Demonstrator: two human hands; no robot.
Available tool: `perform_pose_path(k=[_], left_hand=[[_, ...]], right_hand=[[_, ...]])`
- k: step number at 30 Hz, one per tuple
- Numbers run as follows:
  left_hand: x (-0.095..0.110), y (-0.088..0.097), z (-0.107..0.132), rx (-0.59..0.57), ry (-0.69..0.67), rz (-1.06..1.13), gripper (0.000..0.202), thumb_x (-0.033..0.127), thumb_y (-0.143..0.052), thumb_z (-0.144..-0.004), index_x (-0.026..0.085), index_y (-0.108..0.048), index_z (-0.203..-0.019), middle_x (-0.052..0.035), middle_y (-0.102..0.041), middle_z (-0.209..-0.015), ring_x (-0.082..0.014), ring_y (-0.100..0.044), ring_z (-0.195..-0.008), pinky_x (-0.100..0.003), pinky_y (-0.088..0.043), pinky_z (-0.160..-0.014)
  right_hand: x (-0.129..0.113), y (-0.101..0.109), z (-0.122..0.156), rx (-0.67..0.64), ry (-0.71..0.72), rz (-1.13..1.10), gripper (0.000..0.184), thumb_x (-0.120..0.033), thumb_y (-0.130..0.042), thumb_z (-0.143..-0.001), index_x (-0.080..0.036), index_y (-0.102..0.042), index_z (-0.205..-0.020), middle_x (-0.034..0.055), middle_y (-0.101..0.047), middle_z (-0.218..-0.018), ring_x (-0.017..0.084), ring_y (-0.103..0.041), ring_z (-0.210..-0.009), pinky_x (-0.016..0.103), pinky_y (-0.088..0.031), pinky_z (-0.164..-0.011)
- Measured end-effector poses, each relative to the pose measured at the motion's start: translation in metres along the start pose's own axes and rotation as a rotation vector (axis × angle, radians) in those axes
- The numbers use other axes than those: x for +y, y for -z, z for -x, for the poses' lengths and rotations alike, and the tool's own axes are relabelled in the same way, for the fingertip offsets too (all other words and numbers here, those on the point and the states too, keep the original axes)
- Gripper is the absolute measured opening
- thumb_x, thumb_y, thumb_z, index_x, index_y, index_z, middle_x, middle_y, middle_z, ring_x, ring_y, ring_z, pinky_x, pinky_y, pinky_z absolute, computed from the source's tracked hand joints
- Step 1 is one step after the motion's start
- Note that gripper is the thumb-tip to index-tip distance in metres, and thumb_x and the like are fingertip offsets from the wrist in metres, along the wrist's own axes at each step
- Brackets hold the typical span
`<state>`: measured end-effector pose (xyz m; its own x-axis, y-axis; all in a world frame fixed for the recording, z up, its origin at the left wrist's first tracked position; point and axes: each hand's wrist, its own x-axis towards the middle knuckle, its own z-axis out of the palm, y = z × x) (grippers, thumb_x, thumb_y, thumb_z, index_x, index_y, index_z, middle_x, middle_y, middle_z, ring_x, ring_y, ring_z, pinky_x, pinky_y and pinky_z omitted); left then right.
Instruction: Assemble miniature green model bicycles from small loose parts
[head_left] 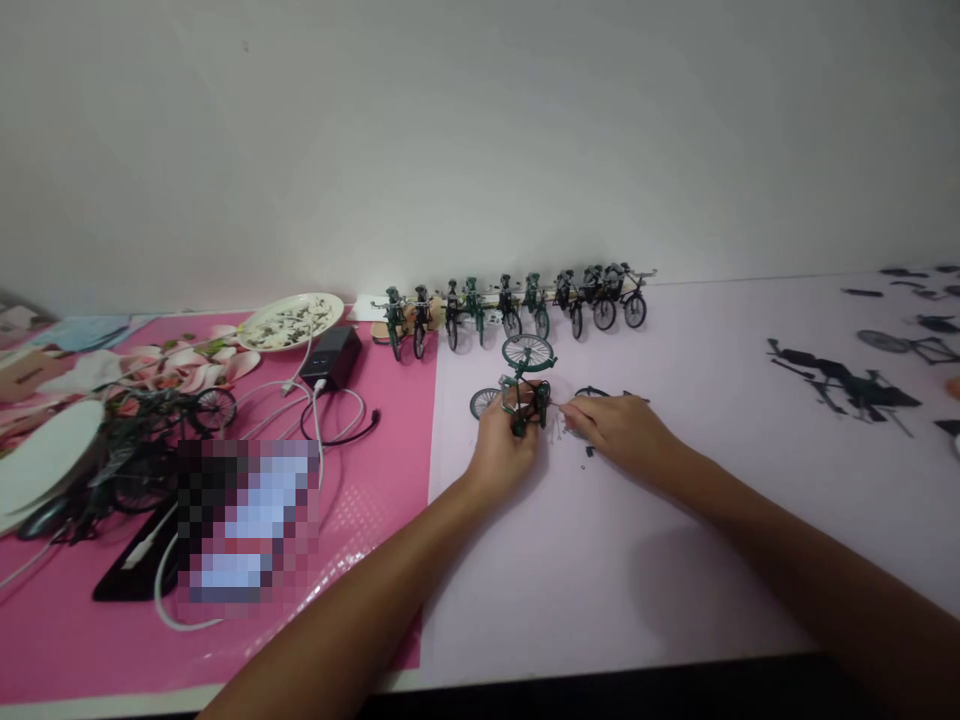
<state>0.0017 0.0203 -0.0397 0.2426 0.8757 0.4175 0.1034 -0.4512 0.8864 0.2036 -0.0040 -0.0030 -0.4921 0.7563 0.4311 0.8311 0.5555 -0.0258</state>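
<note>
My left hand (501,442) is closed around a small green model bicycle (526,385), holding it upright on the pale table, with one wheel (527,351) raised above my fingers. My right hand (616,428) is pinched on a thin tool or small part, its tip pointing at the bicycle's frame; I cannot make out what it is. A loose grey wheel (484,402) lies just left of my left hand. Small dark parts (592,393) lie behind my right hand.
A row of several finished model bicycles (517,305) stands along the wall. On the pink mat (390,480) lie a black charger (331,357) with white cables, a plate (291,321) and more bicycles (150,440). Dark loose parts (847,380) lie at the right.
</note>
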Motion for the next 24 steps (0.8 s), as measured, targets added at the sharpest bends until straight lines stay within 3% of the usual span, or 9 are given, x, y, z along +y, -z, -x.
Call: perform_pose_path(k=[9,14,18,24], left_hand=[[0.005,-0.001,0.000,0.006,0.009,-0.010,0.041,0.004,-0.055,-0.085,0.020,-0.065,-0.121,-0.0115,-0.073,-0.120,-0.0254,-0.068,-0.113,-0.043,-0.054,-0.102],[0.007,-0.001,0.002,-0.024,-0.028,-0.018,0.047,0.002,-0.055,-0.085,0.020,-0.064,-0.127,-0.0119,-0.072,-0.123,-0.0246,-0.068,-0.114,-0.043,-0.053,-0.104],[0.005,-0.001,0.002,-0.040,-0.028,0.000,0.048,0.003,-0.057,-0.085,0.021,-0.064,-0.129,-0.0121,-0.071,-0.125,-0.0249,-0.067,-0.116,-0.041,-0.054,-0.102],[0.009,0.000,0.001,-0.084,-0.068,-0.027,0.049,0.002,-0.056,-0.084,0.019,-0.065,-0.129,-0.0128,-0.070,-0.129,-0.0263,-0.066,-0.119,-0.041,-0.053,-0.104]], right_hand=[[-0.005,0.016,-0.006,-0.096,-0.199,-0.260,0.041,-0.036,-0.040,-0.107,-0.020,-0.064,-0.078,0.0034,-0.070,-0.072,0.017,-0.061,-0.065,0.029,-0.039,-0.063],[0.005,0.026,-0.007,-0.085,-0.196,-0.462,0.028,-0.035,-0.047,-0.104,-0.021,-0.069,-0.092,0.0055,-0.071,-0.088,0.019,-0.063,-0.082,0.032,-0.047,-0.076],[0.008,0.017,-0.006,-0.049,-0.272,-0.572,0.025,-0.037,-0.050,-0.101,-0.020,-0.069,-0.098,0.0077,-0.070,-0.093,0.021,-0.063,-0.080,0.034,-0.050,-0.073],[-0.003,-0.004,-0.005,0.024,-0.456,-0.825,0.032,-0.045,-0.060,-0.096,-0.024,-0.055,-0.119,0.0010,-0.061,-0.084,0.019,-0.061,-0.073,0.032,-0.051,-0.068]])
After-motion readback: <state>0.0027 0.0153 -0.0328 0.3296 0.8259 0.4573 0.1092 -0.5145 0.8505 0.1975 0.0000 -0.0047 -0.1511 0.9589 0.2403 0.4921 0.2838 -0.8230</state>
